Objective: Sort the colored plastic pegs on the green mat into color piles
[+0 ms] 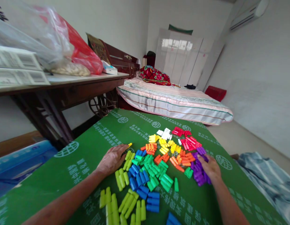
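- Taking twelve o'clock as the board's far edge, we see many small plastic pieces (154, 168) heaped by colour across the middle of a green board (46, 181).
- They look like short, smooth tubes, many narrowing at one end, several lying joined side by side.
- Around the heap we find white pieces (167, 134) and yellow pieces (163, 143) near twelve, red pieces (192, 143) at one to two, purple pieces (197, 176) at three, blue pieces (140, 178) around seven, and lime pieces (121, 179) from seven to nine; orange pieces (151, 147) lie between the yellow and green.
- Our hands are well apart. Our left hand (113, 159), at nine to ten, has one yellow piece (129, 145) at its fingertips; we cannot tell whether it is pinched.
- Our right hand (210, 168), at three, touches the purple pieces; we cannot tell whether it grips any.
- At ten, a clear bag (51, 37) holds pale lumps (70, 68); beside it, a red bag (79, 50) hides its contents.
- Stacked white boxes (18, 72) also sit at ten; we cannot see inside.
- At nine, a blue tub (18, 165) has unclear contents.
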Demonstrator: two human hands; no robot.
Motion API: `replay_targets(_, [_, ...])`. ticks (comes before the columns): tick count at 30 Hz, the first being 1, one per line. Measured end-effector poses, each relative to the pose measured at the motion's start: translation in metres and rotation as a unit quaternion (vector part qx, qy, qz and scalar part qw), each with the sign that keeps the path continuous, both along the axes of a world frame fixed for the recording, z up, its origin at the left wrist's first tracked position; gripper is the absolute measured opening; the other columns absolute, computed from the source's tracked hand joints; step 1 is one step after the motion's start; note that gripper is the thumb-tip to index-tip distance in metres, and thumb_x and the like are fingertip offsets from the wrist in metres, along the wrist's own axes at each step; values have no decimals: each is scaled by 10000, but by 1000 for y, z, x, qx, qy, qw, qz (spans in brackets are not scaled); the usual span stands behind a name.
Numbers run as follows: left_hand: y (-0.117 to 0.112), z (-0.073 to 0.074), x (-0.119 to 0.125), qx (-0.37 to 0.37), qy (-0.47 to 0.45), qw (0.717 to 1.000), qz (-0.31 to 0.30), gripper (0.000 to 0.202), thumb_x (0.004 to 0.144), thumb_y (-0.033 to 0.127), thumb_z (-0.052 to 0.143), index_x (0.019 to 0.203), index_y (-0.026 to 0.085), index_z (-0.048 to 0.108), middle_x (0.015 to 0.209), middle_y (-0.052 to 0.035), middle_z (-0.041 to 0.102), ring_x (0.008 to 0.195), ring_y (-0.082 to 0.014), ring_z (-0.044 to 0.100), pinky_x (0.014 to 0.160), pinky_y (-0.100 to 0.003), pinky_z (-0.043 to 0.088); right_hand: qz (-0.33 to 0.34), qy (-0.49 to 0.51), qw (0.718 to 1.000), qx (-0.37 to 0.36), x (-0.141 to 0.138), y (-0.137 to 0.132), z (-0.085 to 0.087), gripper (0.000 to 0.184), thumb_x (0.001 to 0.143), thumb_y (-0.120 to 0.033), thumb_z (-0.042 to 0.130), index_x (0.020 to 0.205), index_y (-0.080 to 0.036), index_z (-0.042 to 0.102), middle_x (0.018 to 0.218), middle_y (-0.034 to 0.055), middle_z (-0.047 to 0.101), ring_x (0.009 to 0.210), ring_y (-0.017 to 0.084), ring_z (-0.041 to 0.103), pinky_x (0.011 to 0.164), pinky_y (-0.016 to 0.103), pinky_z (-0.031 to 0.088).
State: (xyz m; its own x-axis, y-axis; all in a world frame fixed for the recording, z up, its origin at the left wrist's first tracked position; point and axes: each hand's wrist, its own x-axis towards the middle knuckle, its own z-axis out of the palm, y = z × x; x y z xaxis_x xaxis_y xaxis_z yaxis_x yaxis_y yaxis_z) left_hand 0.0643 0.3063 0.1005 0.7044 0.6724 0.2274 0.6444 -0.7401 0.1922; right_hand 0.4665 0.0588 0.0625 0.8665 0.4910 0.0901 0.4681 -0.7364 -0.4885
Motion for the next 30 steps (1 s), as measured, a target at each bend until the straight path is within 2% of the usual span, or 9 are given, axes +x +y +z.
replay_targets(8, [3,-1,1,1,-14,1000,-5,491,851,344,352,1286,205,533,1304,-85,595,1231,-218,520,1069,-405,377,80,60,990,95,-86,32,16,458,775,-457,520,1069,-149,690,1112,116,670,1008,234,641,908,316,478])
replay_targets(15, [8,-4,1,6,0,1000,-13,530,873,379,287,1300,167,520,1321,-104,579,1237,-212,516,1083,-385,358,114,81,975,172,-167,55,34,389,745,-366,563,1031,-131,686,1065,124,674,949,236,655,873,331,502])
replay_targets(19, [13,-7,1,8,-10,1000,-24,543,875,388,261,1284,158,533,1311,-105,587,1226,-213,527,1077,-378,367,134,80,969,192,-210,66,48,343,752,-328,582,1028,-147,678,1091,127,643,981,234,639,896,330,491])
replay_targets(22, [14,-6,2,-5,-38,999,-27,540,871,404,271,1246,151,565,1283,-118,606,1205,-231,546,1069,-403,379,175,74,961,199,-242,70,59,306,747,-281,589,1010,-147,668,1056,125,639,990,238,622,910,344,481])
replay_targets(26, [13,-2,3,-29,-90,995,-38,507,860,441,309,1163,176,618,1226,-102,647,1150,-220,585,1048,-379,408,282,80,925,241,-270,57,76,311,763,-269,572,1048,-163,638,1050,86,656,1014,203,609,937,319,463])
replay_targets(28, [12,0,1,-37,-102,993,-42,504,858,467,311,1123,190,638,1190,-87,668,1121,-206,603,1036,-347,422,315,70,915,242,-264,34,82,326,789,-286,543,1088,-184,625,1107,71,652,1052,188,601,956,303,453])
replay_targets(30, [10,3,-2,-44,-108,992,-40,525,862,499,294,1087,192,656,1164,-76,681,1097,-198,615,1020,-317,435,291,32,936,196,-241,-1,82,386,817,-315,510,1172,-195,601,1220,82,615,1147,203,562,1003,322,426])
